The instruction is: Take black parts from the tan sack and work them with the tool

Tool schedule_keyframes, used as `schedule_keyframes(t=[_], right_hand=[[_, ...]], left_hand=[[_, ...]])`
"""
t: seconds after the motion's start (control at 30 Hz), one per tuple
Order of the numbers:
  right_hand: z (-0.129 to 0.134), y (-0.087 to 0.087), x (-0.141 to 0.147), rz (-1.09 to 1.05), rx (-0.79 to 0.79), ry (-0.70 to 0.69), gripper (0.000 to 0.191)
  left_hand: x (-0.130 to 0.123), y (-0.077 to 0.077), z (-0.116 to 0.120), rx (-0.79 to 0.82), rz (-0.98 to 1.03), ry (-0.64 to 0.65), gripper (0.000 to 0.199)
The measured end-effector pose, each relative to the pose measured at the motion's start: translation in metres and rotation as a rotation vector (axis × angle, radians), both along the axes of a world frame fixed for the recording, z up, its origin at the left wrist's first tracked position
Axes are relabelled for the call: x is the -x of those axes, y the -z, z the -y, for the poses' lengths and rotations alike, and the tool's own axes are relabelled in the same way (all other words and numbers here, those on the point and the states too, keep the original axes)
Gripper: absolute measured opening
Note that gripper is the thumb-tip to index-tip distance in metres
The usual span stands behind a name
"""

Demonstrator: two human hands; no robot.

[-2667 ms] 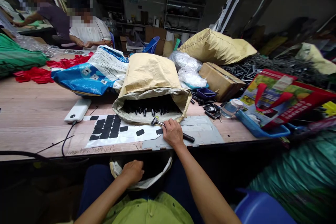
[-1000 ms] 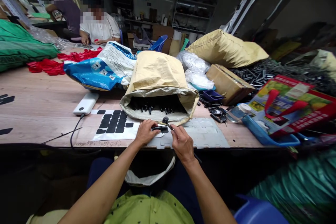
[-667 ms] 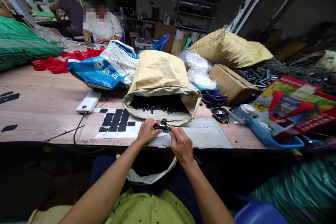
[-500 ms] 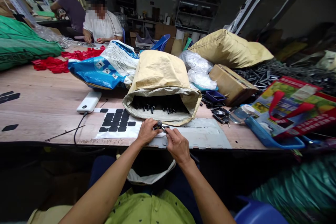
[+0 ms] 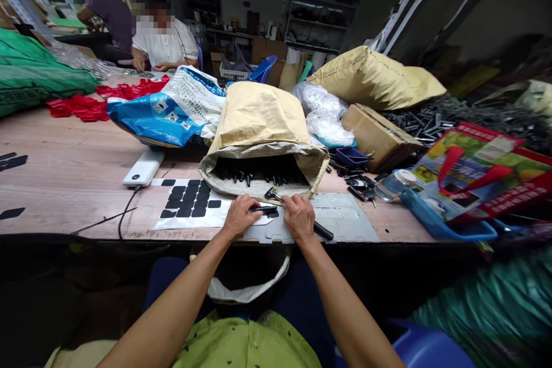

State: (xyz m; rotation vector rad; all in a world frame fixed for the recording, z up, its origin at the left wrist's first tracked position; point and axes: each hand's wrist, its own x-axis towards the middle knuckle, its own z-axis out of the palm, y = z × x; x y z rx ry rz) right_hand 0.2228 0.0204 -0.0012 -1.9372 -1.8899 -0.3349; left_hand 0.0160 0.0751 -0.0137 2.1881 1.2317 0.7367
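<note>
My left hand (image 5: 238, 216) rests near the table's front edge, fingers closed on a slim black bar-shaped piece (image 5: 264, 209) that points right. My right hand (image 5: 299, 216) grips a tool with a black handle (image 5: 323, 231), a thin metal shaft and a small dark head (image 5: 271, 192). The tool's head is up by the mouth of a paper sack (image 5: 267, 118), above the black piece. Inside the sack lie several black parts (image 5: 248, 177). Beneath my hands is a grey board (image 5: 345, 218), and to the left is a white sheet with black rounded patches (image 5: 185, 201).
A white power bank (image 5: 144, 169) with a cable sits left. Behind are a blue-white bag (image 5: 159, 115) and red pieces (image 5: 81, 108). On the right are a jar (image 5: 395, 185), a blue tray (image 5: 448, 221) and a carton (image 5: 375, 135). Two people sit at the far left.
My right hand has moved right, lifting the tool's head up and away from the left hand. The black piece in my left hand now shows more clearly. The view has shifted slightly.
</note>
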Motion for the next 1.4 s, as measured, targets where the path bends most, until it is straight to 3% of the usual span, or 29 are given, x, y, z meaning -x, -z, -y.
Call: schedule_keyframes(t=[0.17, 0.37, 0.63, 0.87, 1.03, 1.4], right_hand=[[0.001, 0.005, 0.004, -0.018, -0.008, 0.022, 0.024], [0.003, 0.005, 0.005, -0.006, 0.001, 0.021, 0.024], [0.004, 0.004, 0.005, -0.039, -0.009, 0.009, 0.027], [0.016, -0.009, 0.011, -0.054, -0.025, -0.377, 0.051], [0.006, -0.006, 0.027, 0.002, 0.054, -0.359, 0.028], [0.004, 0.001, 0.026, -0.012, 0.064, -0.401, 0.01]], left_hand=[[0.002, 0.004, -0.002, -0.007, 0.012, 0.029, 0.017], [0.002, 0.007, -0.003, -0.03, -0.098, 0.027, 0.037], [0.001, 0.006, -0.002, -0.03, -0.129, 0.031, 0.04], [0.0, 0.004, 0.0, -0.068, -0.168, 0.044, 0.037], [0.002, -0.003, 0.003, -0.077, -0.166, 0.072, 0.038], [0.002, -0.004, 0.005, -0.054, -0.097, 0.156, 0.018]])
